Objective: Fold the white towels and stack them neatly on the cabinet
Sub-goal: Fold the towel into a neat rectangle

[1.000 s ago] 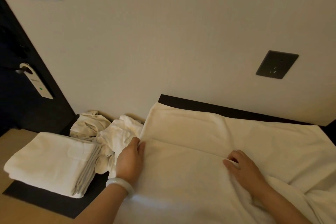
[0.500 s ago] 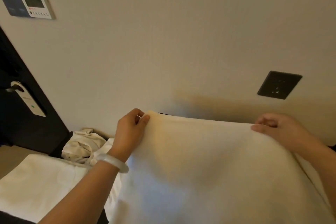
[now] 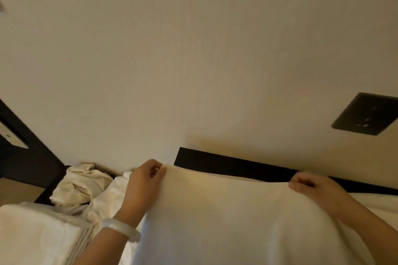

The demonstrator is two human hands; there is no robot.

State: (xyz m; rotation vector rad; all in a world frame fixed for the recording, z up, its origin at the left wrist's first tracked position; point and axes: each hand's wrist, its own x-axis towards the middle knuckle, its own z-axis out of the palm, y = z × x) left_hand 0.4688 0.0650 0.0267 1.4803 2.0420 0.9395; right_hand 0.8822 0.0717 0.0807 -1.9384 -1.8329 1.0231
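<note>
A large white towel is lifted in front of me, its top edge stretched between my hands. My left hand pinches the top left corner; a pale bangle circles that wrist. My right hand pinches the top right corner. The towel's lower part falls out of view at the bottom. To the left lies a stack of folded white towels on the dark cabinet top. A heap of crumpled white towels sits behind the stack, against the wall.
A beige wall rises right behind the cabinet, with a dark socket plate at the right. A dark door with a white handle plate stands at the far left.
Both hands took the towel's edge off the cabinet and raised it, spreading it wide. From half a second ago they have lowered slightly and the camera tilted upward.
</note>
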